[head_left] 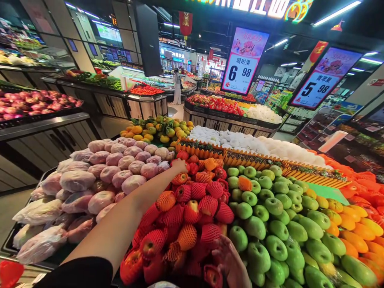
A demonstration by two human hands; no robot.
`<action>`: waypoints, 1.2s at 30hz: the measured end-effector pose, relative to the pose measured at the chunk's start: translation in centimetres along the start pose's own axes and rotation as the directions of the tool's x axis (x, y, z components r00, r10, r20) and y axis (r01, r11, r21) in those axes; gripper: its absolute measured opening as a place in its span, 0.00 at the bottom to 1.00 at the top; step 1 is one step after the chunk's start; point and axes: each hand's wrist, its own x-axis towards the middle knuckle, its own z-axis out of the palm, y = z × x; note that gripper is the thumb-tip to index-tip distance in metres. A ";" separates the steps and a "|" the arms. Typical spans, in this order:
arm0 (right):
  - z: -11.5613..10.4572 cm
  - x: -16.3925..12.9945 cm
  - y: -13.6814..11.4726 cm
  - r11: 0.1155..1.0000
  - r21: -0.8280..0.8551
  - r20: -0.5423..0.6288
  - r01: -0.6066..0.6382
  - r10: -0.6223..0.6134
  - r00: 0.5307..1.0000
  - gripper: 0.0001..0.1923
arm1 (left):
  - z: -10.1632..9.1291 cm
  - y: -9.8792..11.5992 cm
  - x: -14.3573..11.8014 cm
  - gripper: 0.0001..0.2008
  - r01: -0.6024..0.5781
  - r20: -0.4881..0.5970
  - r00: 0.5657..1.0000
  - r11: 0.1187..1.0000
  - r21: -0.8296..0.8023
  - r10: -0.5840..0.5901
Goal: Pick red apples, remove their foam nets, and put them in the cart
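Note:
My left arm stretches from the bottom left across a heap of red apples in red and orange foam nets (192,208). My left hand (179,165) sits at the far top of the heap, fingers curled over a netted apple (180,178). My right hand (229,260) is low at the near edge of the same heap, its fingers spread against the netted apples, beside the green apples (270,228). I see nothing held in it.
Film-wrapped pinkish fruit (111,172) lies left of the heap, with oranges and mangoes (354,224) on the right. White-netted fruit (255,144) and citrus (156,130) lie behind. Price signs read 6.98 (241,72) and 5.98 (316,89). A person (177,86) stands in the far aisle.

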 end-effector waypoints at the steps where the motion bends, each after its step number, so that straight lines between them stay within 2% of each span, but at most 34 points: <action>1: 0.0 0.1 0.0 1.000 0.000 -0.003 0.002 -0.002 1.000 0.32 | 0.2 0.4 -0.1 0.38 -0.012 0.004 1.000 1.000 0.020 0.012; 3: 0.3 0.4 -0.2 1.000 -0.001 -0.014 0.011 -0.011 1.000 0.32 | 0.6 1.6 -0.2 0.39 -0.079 -0.013 0.997 0.995 0.058 0.080; 5: 0.7 0.7 -0.4 1.000 -0.005 -0.016 0.017 -0.017 1.000 0.31 | 1.1 3.0 -0.3 0.37 -0.235 0.002 0.972 0.969 0.071 0.235; 7: 1.2 0.9 -0.7 1.000 -0.009 -0.003 0.018 -0.018 1.000 0.30 | 1.5 4.2 -0.2 0.30 -0.400 0.071 0.915 0.914 0.060 0.396; 9: 1.5 1.0 -0.9 1.000 -0.016 0.011 0.023 -0.023 1.000 0.28 | 2.1 5.0 0.1 0.21 -0.500 0.148 0.859 0.865 0.044 0.489; 11: 1.6 1.0 -0.8 0.999 -0.027 0.015 0.031 -0.031 0.999 0.28 | 2.6 5.3 0.6 0.15 -0.535 0.192 0.833 0.844 0.040 0.519; 14: 1.1 0.9 -0.2 0.997 -0.075 0.006 0.034 -0.034 0.999 0.30 | 3.3 5.3 1.2 0.14 -0.542 0.215 0.825 0.839 0.040 0.523; 17: 1.0 1.1 -0.3 0.953 -0.272 -0.022 0.136 -0.148 0.989 0.27 | 3.7 5.1 1.7 0.17 -0.546 0.221 0.822 0.837 0.040 0.525; 19: 1.9 1.9 -1.6 0.816 -0.502 0.008 0.286 -0.326 0.945 0.20 | 3.6 5.1 1.8 0.24 -0.555 0.214 0.817 0.831 0.037 0.536; 21: 3.9 3.7 -3.7 0.569 -0.709 0.113 0.417 -0.492 0.863 0.16 | 3.5 5.1 1.8 0.31 -0.570 0.198 0.809 0.821 0.032 0.554; 22: 5.2 5.1 -5.0 0.415 -0.789 0.187 0.453 -0.541 0.820 0.15 | 3.3 5.2 1.7 0.33 -0.578 0.187 0.804 0.815 0.028 0.564; 23: 6.7 6.8 -6.4 0.222 -0.856 0.282 0.467 -0.558 0.781 0.15 | 3.1 5.2 1.6 0.33 -0.587 0.174 0.800 0.809 0.023 0.575; 24: 8.2 8.7 -7.6 0.016 -0.909 0.347 0.417 -0.526 0.776 0.17 | 2.9 5.3 1.4 0.33 -0.594 0.160 0.796 0.804 0.020 0.584; 25: 9.7 10.7 -8.6 -0.172 -0.936 0.352 0.307 -0.463 0.814 0.20 | 2.7 5.3 1.1 0.32 -0.597 0.142 0.795 0.802 0.017 0.590; 26: 11.1 12.8 -9.4 -0.226 -0.939 0.336 0.259 -0.440 0.833 0.23 | 2.4 5.3 0.8 0.30 -0.597 0.119 0.798 0.802 0.016 0.591; 29: 14.0 18.4 -10.2 -0.311 -0.934 0.283 0.174 -0.350 0.893 0.31 | 1.2 4.6 -0.4 0.25 -0.559 0.017 0.829 0.829 0.014 0.559; 33: 15.1 23.2 -9.5 -0.384 -0.912 0.245 0.145 -0.227 0.942 0.30 | -1.9 1.6 -2.7 0.28 -0.414 -0.180 0.896 0.910 -0.010 0.405; 36: 15.4 25.2 -9.0 -0.390 -0.900 0.279 0.194 -0.173 0.945 0.30 | -4.6 -1.8 -5.3 0.30 -0.266 -0.348 0.910 0.961 -0.074 0.225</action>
